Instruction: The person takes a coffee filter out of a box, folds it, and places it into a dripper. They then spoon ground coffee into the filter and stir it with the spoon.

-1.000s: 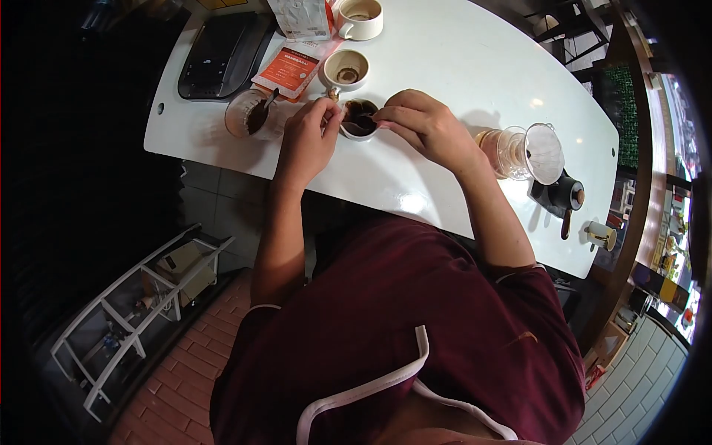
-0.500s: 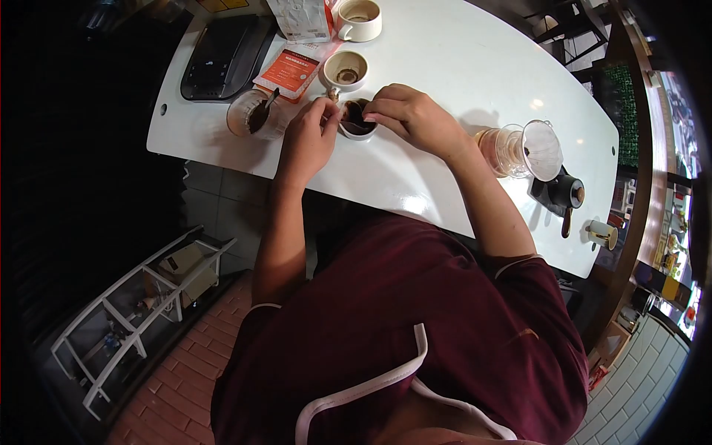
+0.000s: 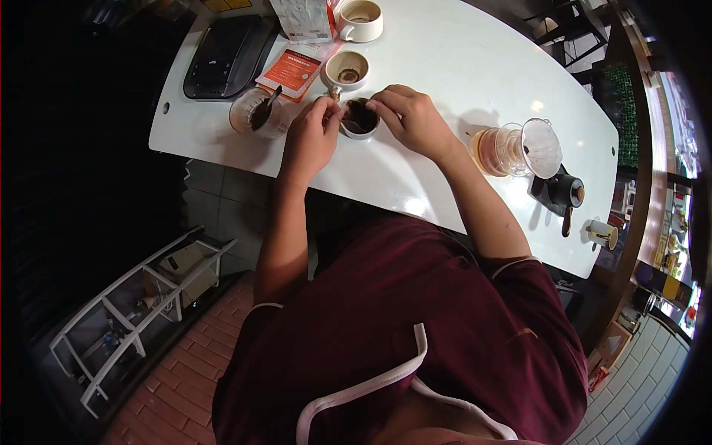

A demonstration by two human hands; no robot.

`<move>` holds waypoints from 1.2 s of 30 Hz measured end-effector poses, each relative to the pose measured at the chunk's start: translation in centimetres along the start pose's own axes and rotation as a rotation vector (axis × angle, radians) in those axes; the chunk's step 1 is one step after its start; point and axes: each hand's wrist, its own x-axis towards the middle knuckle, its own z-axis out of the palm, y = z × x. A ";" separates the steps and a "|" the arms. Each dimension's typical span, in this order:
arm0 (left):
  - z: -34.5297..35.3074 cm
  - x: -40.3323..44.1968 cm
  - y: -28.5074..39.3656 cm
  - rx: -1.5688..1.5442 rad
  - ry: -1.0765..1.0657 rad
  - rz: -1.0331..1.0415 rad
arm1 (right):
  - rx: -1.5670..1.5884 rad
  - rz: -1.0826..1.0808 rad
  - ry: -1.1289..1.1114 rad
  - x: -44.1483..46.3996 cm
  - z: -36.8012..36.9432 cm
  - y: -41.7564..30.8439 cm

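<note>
A small white cup [image 3: 361,136] with dark, wet-looking contents stands near the table's front edge, between my hands. My left hand [image 3: 313,139] is closed at the cup's left rim, thumb and fingers pinched together. On the opposite side, my right hand [image 3: 419,124] pinches the right rim with its thumb and forefinger. Just behind is a cream mug [image 3: 345,71] with brown residue inside. To the left, a glass [image 3: 243,113] with a dark spoon [image 3: 262,113] in it sits beside my left hand, tilted in this view.
A black scale [image 3: 226,55], an orange-and-white card [image 3: 291,72], a coffee bag [image 3: 304,21] and another cream mug [image 3: 361,21] occupy the back left. At right are a glass server [image 3: 495,150], a dripper with a paper filter [image 3: 542,150], a black grinder [image 3: 567,191] and a patterned mug [image 3: 602,233].
My right hand has drawn back from over the cup's opening to its right rim, so more of the dark contents show. My left hand has barely moved.
</note>
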 end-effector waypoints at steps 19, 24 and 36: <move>0.0 -0.1 -0.4 -0.044 -0.001 0.009 | 0.112 0.538 0.139 -0.1 0.0 0.6; -0.3 -0.1 -0.1 -0.054 -0.008 -0.022 | 0.175 0.675 0.218 -0.3 -0.2 0.1; -0.5 0.0 -0.1 -0.066 -0.016 -0.063 | 0.284 0.737 0.448 -0.9 -1.7 -0.7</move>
